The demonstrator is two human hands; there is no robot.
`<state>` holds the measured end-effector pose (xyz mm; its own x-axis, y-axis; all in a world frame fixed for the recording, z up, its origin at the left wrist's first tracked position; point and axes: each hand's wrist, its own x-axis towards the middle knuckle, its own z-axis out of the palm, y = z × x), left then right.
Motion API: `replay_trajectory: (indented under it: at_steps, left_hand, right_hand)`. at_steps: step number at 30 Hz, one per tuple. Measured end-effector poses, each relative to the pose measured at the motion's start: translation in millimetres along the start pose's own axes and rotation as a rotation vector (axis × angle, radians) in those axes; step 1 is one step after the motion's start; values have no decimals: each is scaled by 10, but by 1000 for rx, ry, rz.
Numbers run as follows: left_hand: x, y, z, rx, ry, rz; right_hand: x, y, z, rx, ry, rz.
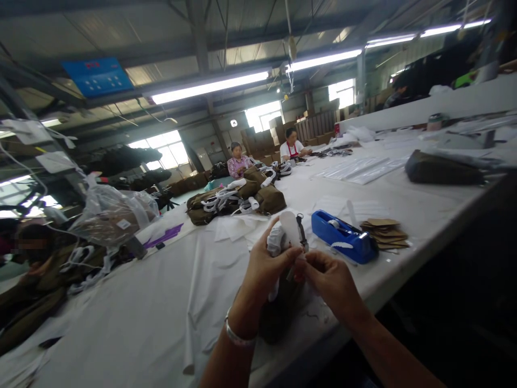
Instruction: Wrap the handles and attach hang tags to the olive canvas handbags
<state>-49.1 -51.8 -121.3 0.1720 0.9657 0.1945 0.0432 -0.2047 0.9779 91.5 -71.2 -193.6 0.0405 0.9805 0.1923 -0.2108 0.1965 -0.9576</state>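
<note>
The current step appears to be fingertip work at the dark strap, just beyond your right hand; the next move calls for steady support from your left hand, curled part-closed around the white bundle. The right angles inward, fingertips drawn together; their hold cannot be told.

I see a blue sign under the roof — and lit tube lamps. Farther back, I make out a round clock near a window.
</note>
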Motion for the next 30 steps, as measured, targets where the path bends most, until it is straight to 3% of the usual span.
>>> replay_trajectory:
  at_steps: [5, 9, 14, 19, 21, 25, 30]
  left_hand:
    - [-35, -31, -31, -60, -63, -5]
    - [-45, -47, -38, -6, -4, 1]
    - [-36, -63, -48, 91, 87, 47]
    - [-24, -122, -78, 35, 118, 31]
    - [-18, -134, -95, 26, 146, 31]
    - [-25, -121, -120, 10, 178, -45]
    - [-38, -98, -130, -28, 141, -70]
  right_hand:
    - [-26, -61, 30, 45, -71, 65]
    - [-13, -33, 40, 44, -129, 86]
    - [-8, 10, 21, -135, 11, -11]
    - [-35, -5, 4, -224, 14, -49]
    - [-2, 30, -47, -228, 85, -86]
    - [330, 219, -307, -342, 229, -86]
    - [1003, 353, -634, -550, 210, -105]
